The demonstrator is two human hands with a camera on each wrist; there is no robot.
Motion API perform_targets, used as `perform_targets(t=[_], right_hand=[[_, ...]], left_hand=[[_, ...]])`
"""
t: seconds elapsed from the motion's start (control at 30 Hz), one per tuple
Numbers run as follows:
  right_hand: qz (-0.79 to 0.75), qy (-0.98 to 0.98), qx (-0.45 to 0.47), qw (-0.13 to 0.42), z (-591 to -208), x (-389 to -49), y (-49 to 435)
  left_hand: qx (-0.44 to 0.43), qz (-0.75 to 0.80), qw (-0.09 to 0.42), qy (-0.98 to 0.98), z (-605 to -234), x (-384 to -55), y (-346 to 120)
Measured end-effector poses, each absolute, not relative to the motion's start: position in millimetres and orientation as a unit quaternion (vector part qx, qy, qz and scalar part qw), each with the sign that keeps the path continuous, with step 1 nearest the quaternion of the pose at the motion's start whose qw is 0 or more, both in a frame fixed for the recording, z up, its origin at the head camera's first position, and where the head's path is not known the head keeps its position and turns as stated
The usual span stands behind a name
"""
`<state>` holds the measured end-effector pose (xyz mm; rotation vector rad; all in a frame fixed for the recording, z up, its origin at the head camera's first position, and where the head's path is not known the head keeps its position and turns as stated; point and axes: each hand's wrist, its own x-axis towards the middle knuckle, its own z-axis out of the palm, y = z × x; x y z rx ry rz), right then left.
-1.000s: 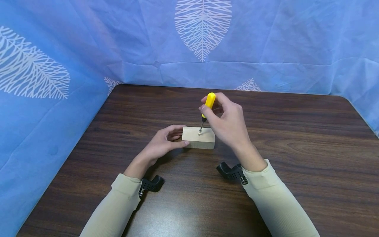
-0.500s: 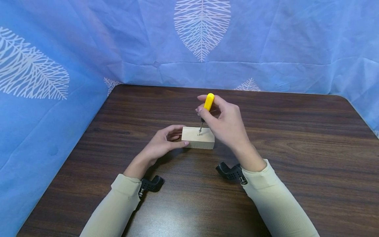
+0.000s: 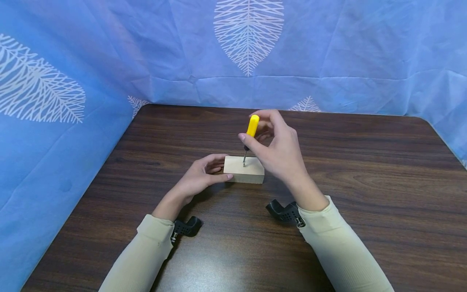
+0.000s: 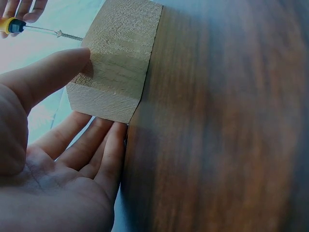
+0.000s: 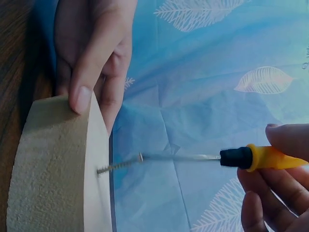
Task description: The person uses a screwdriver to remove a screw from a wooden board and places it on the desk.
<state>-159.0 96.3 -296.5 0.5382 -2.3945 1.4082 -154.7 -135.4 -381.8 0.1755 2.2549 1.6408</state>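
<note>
A pale wooden block [image 3: 248, 178] lies on the dark table. My left hand [image 3: 198, 176] grips its left end, thumb [image 4: 72, 63] against the near face and fingers at the far side. From the block's top stands a threaded screw [image 5: 118, 166], its point at the wood and most of its thread showing. A screwdriver with a yellow handle [image 3: 253, 125] stands over it, tip at the screw head. In the right wrist view the screw tilts a little against the shaft [image 5: 183, 157]. My right hand [image 3: 282, 150] pinches the handle between thumb and fingers.
The brown wood-grain table [image 3: 365, 174] spreads around both hands. Blue cloth with white leaf prints [image 3: 175, 44] hangs behind it and on the left. Each wrist bears a black camera mount [image 3: 284, 213] below the cuff.
The screwdriver handle has swung slightly left, and the screw has shifted a little with it. My right fingers have changed their hold on the handle. The left hand and block stay nearly still.
</note>
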Motion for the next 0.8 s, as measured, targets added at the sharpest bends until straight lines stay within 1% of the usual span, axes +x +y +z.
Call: perform_targets(t=[0.1,0.33,0.5,0.8], right_hand=[[0.499,-0.830,0.183,0.169,-296.6,-157.1,95.8],[0.501,-0.815,0.215,0.194,-296.8,-156.4,94.4],[0.495,-0.819,0.221,0.189,-296.2,-156.1,94.1],[0.500,-0.823,0.217,0.160,-293.9,-154.1,93.1]], left_hand=[[0.060,0.580,0.173,0.794,-381.1,-154.7,-135.4],[0.059,0.582,0.175,0.792,-381.8,-155.2,-134.6],[0.060,0.585,0.175,0.790,-381.7,-154.9,-134.0],[0.064,0.588,0.170,0.788,-382.9,-155.9,-133.7]])
